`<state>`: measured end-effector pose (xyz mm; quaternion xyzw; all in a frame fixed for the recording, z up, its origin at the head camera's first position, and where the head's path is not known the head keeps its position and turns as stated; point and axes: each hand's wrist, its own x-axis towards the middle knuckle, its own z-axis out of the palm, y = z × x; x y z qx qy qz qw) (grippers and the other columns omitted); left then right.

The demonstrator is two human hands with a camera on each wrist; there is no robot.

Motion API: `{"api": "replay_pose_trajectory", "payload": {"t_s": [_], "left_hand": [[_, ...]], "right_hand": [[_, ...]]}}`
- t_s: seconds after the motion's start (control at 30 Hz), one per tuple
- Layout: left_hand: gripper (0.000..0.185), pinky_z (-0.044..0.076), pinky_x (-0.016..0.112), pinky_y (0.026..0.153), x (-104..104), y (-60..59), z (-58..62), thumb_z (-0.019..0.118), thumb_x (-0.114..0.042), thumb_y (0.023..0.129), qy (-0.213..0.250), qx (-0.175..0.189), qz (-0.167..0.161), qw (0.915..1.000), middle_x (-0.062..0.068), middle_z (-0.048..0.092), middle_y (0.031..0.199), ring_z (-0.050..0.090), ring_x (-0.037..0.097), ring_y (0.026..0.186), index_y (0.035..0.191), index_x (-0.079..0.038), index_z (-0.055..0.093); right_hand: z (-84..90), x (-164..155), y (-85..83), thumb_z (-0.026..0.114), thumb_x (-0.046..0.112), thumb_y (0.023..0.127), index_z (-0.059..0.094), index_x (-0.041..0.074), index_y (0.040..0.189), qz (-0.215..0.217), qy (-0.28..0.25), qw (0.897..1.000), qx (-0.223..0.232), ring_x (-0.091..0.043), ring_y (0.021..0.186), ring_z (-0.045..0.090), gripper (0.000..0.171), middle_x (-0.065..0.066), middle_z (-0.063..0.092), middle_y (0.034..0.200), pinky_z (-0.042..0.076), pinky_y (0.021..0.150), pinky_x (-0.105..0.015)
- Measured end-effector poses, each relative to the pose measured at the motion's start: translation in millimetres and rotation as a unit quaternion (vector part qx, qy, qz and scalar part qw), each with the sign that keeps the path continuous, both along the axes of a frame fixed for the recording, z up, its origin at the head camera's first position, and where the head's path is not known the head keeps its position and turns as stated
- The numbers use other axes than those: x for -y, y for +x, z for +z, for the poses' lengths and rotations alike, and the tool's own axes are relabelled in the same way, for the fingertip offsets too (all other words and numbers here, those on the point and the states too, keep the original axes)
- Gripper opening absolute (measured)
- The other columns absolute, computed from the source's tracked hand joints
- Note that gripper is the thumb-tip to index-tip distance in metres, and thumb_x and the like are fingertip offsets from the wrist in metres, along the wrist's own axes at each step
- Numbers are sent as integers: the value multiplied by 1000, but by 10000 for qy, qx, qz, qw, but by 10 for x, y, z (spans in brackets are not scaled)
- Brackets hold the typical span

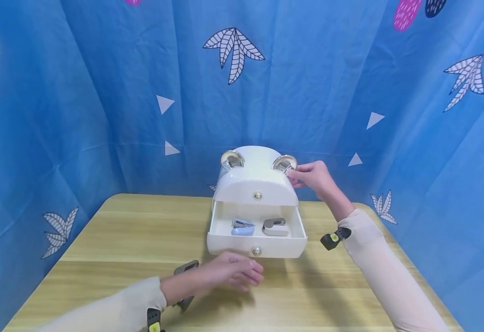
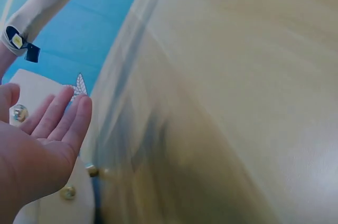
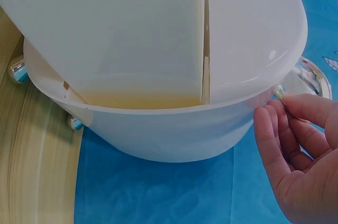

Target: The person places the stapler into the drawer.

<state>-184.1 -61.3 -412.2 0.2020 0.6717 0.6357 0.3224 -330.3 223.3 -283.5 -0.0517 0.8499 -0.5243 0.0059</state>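
Observation:
A white rounded drawer box (image 1: 252,159) with two shiny metallic ears stands at the table's far side, its lower drawer (image 1: 225,242) pulled out. Inside that drawer lie a small light-blue stapler (image 1: 242,229) and a grey-and-white stapler (image 1: 276,228). My right hand (image 1: 314,177) pinches the base of the right ear (image 1: 285,163) between thumb and fingertips, beside the box's upper side. Just in front of the drawer, my left hand (image 1: 231,271) hovers with loosely extended fingers, holding nothing; its palm shows in the left wrist view. A dark grey object (image 1: 186,266) is partly hidden behind the left wrist.
The box stands on a light wood table (image 1: 142,240). Blue patterned curtains (image 1: 308,92) hang close behind and along both sides. A round knob (image 1: 257,251) sticks out from the drawer front, and another knob (image 1: 257,196) from the upper front.

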Motion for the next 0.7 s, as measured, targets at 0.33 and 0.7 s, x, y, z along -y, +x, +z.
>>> {"api": "replay_pose_trajectory", "payload": {"t_s": [0.33,0.7], "left_hand": [[48,55,46,104,-61,-33,-80,50,-38,106,515,304,124,9981,16,63,140,59,40,131,143,-7,56],[48,55,46,104,-142,-45,-177,50,-37,107,664,61,387,9970,15,63,141,65,31,126,143,-7,56]], "right_hand": [[7,2,-5,74,27,95,73,-5,114,-23,157,9999,3,-13,79,71,37,-2,73,81,64,77,-30],[-5,1,0,73,25,95,73,-5,116,-62,109,9999,7,-12,76,72,36,-1,74,80,64,75,-31]]}}
